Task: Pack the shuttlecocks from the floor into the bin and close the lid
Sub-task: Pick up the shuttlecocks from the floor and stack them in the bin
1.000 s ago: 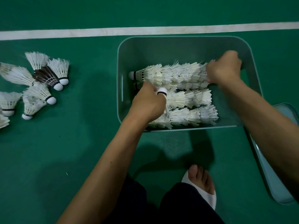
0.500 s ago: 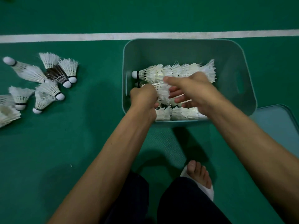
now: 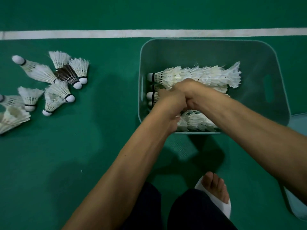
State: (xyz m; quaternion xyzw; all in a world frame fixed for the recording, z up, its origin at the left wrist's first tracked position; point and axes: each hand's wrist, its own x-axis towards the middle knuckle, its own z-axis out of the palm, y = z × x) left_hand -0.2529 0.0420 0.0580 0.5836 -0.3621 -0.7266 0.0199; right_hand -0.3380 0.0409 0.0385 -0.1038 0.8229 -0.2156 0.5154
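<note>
Reaching into the bin [image 3: 207, 47], both hands meet over the middle row of stacked shuttlecocks. Left hand [image 3: 171, 103] and right hand [image 3: 191, 92] are pressed together, knuckles touching, fingers curled down into the feathers; can't tell whether either actually grips a shuttle, since the fingers are hidden.

Bin sits at approx 1 o'clock from the person, open, w/ a handle slot in each end wall. Inside: a long nested row of white shuttlecocks [image 3: 199, 75] along the 12 o'clock side, cork end pointing to 9 o'clock; more rows below it, partly covered by the forearms.

Loose shuttlecocks [image 3: 56, 95] still lie on the green floor [image 3: 83, 155] at approx 10 o'clock, well apart from the bin: several white ones plus one dark-feathered shuttle [image 3: 66, 75] in the cluster. White line [image 3: 149, 33] runs across at 12 o'clock, just beyond the bin.

Lid [image 3: 297, 123] lies flat on the floor at 3 o'clock, touching or just beside the bin's corner. Bare foot in a white slipper [image 3: 216, 193] at 6 o'clock.
</note>
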